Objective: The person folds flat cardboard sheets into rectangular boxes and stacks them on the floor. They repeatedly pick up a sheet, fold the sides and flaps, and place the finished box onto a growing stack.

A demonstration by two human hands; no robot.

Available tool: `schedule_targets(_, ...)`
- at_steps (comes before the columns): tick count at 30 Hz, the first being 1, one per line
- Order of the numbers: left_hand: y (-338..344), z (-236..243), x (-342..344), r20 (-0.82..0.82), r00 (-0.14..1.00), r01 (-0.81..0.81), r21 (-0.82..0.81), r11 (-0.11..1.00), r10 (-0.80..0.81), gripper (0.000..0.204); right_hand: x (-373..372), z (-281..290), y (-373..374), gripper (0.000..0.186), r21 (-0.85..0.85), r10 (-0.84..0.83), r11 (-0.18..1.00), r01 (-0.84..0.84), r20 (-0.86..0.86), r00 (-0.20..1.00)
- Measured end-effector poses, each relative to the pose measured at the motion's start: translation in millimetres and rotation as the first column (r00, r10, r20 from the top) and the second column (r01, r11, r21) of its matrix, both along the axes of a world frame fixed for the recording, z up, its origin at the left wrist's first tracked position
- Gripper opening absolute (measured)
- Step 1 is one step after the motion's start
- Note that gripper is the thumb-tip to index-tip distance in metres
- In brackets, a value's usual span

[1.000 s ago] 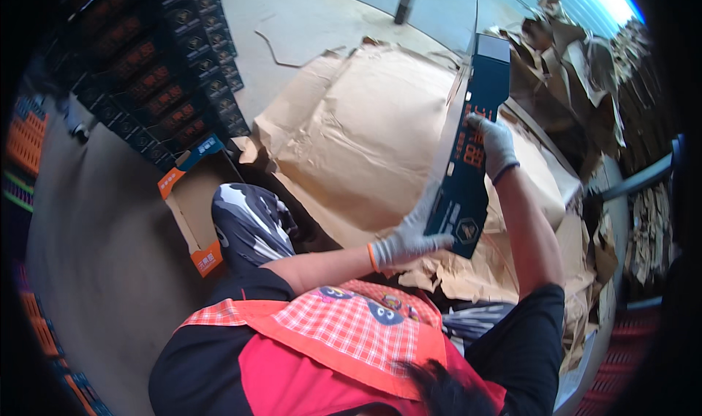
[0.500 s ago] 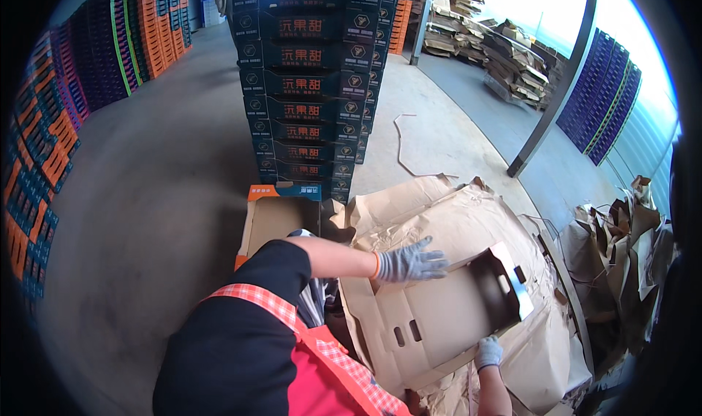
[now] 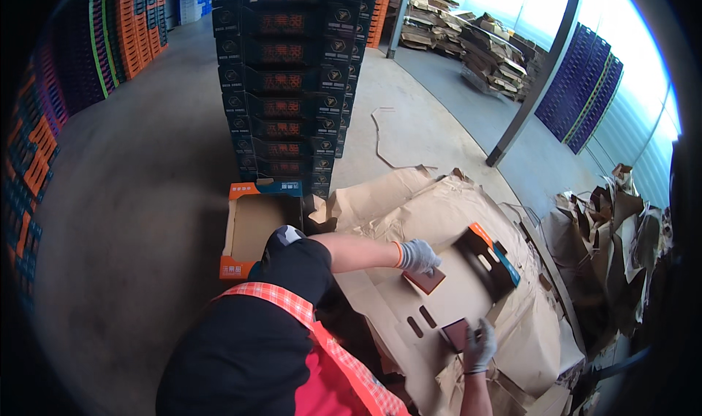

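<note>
A partly folded cardboard tray lies open on crumpled brown paper, tan inside, its raised far-right end dark with orange and blue edging. My left hand, in a grey glove, holds a small upright flap on the tray's far side, fingers curled. My right hand, also gloved, is closed at another dark flap on the near right side. A formed orange and blue tray sits on the floor to the left of the paper, beside my knee.
A tall stack of dark printed trays stands ahead. Coloured crate stacks line the left and stand at the far right. Metal posts, flattened cardboard piles and crumpled paper heaps are on the right.
The view has swung up from a second ago, when I held the dark cardboard upright; it was then laid down. Since half a second ago, side flaps have risen under my hands and my left fingers have curled.
</note>
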State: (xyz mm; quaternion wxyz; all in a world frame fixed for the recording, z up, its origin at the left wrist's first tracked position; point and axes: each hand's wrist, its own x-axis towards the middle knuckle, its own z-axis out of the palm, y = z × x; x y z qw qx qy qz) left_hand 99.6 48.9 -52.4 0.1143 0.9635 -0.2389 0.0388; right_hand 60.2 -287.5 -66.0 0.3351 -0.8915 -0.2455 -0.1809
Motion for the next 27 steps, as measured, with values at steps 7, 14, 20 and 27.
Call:
schedule_targets(7, -0.8, 4.6, -149.2, -0.410, 0.801, 0.396, -0.183, 0.900, -0.436, 0.052, -59.4, 43.6, -25.9, 0.023, -0.340, 0.301, 0.840, -0.422, -0.354, 0.885)
schedule_targets(14, 11.1, 2.8, -186.4, -0.876, -0.077, 0.348, -0.471, 0.810, -0.477, 0.079, -137.1, 32.5, -18.0, 0.061, -0.064, 0.021, 0.534, -0.843, -0.996, 0.089)
schedule_targets(20, 29.8, -15.3, -88.6, -0.719, 0.614, 0.212, -0.247, 0.946, -0.325, 0.033, -50.5, -2.7, -53.0, 0.069, -0.346, 0.340, 0.805, -0.482, -0.398, 0.852)
schedule_targets(27, -6.2, -119.9, -55.1, -0.611, 0.784, -0.614, -0.736, 0.286, 0.110, 0.056, -4.4, -114.9, -29.1, 0.081, 0.652, 0.193, 0.580, 0.489, -0.693, 0.695)
